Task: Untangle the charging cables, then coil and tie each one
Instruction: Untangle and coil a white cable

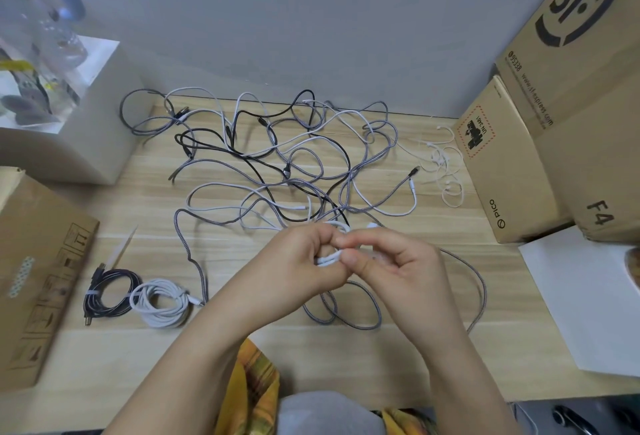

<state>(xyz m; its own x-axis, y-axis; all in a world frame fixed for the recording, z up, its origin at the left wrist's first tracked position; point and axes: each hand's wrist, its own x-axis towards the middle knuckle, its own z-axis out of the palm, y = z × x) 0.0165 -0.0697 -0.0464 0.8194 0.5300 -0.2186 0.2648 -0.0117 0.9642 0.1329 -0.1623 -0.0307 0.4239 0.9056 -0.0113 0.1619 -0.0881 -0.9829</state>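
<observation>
1. White cable (pixel 329 258), partly coiled, sits pinched between our left hand (pixel 304 261) and right hand (pixel 391 261), fingers of both curled round it above the wooden table (pixel 433 348).
2. Left of our hands we see a tied black coil (pixel 104 292) touching a tied white coil (pixel 162 303).
3. Farther back, a tangle of cables (pixel 277 157) in grey, black and white spreads across the table.
4. Cardboard boxes (pixel 512 164) stand at the right.

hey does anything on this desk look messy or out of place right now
Yes: the loose cables sprawl knotted across the desk, while only a black coil and a white coil lie tied. Both hands, left hand and right hand, hold a white cable.
</observation>
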